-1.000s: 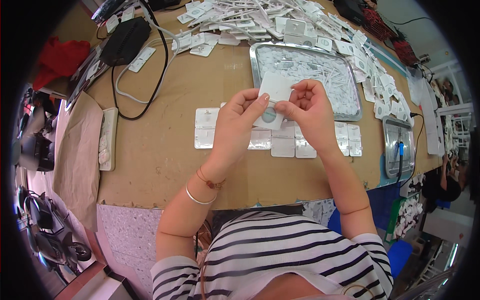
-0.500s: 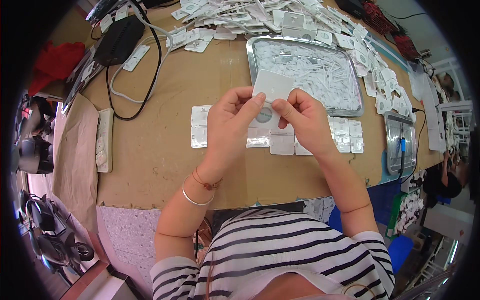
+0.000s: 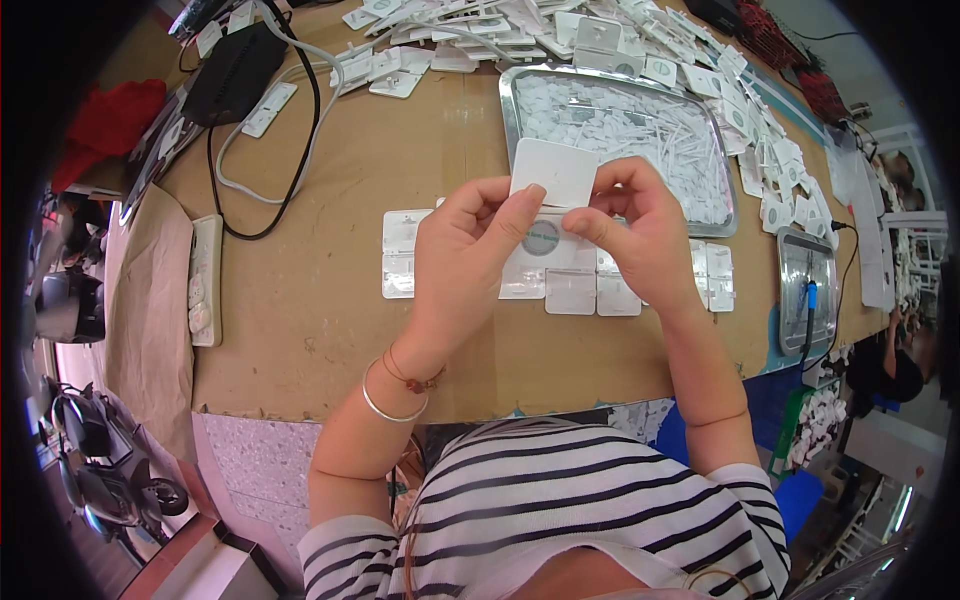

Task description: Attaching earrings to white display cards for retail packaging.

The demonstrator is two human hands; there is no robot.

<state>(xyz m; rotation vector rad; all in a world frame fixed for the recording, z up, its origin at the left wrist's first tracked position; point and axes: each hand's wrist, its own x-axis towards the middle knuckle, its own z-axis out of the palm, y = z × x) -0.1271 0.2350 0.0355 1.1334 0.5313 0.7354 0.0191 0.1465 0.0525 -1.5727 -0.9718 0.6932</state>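
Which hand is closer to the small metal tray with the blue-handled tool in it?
Right. The right hand is left of the small metal tray; the left hand is farther left, beyond the right hand. Both hands hold a white plastic piece.

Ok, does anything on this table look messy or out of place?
One thing: the heap of white plastic pieces at the far side lies jumbled at all angles, unlike the lined-up pieces on the near side. I see no clear damage.
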